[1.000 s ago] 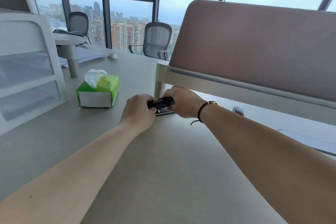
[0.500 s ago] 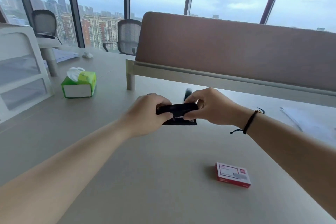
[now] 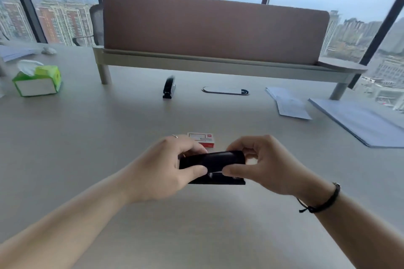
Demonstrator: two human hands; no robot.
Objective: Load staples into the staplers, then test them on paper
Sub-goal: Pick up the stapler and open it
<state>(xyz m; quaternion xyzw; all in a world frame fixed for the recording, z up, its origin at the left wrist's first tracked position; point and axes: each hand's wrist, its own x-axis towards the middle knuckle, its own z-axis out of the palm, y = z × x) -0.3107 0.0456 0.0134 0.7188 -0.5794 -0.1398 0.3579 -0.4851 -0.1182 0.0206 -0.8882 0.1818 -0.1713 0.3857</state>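
Black stapler [image 3: 211, 165] held above the worktop [image 3: 109, 137] near its front edge: left hand [image 3: 162, 169] grips one end, right hand [image 3: 265, 165] pinches the other. Judged rigid, smooth-shelled, moderately light; best held by base and cover.

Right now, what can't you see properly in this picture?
Head view only:
- Black stapler: both ends covered by the left hand and right hand; staples inside hidden.
- Red staple box: lower part behind the hands, print too small.
- Second stapler: blurred.
- Papers: cut off by right edge.
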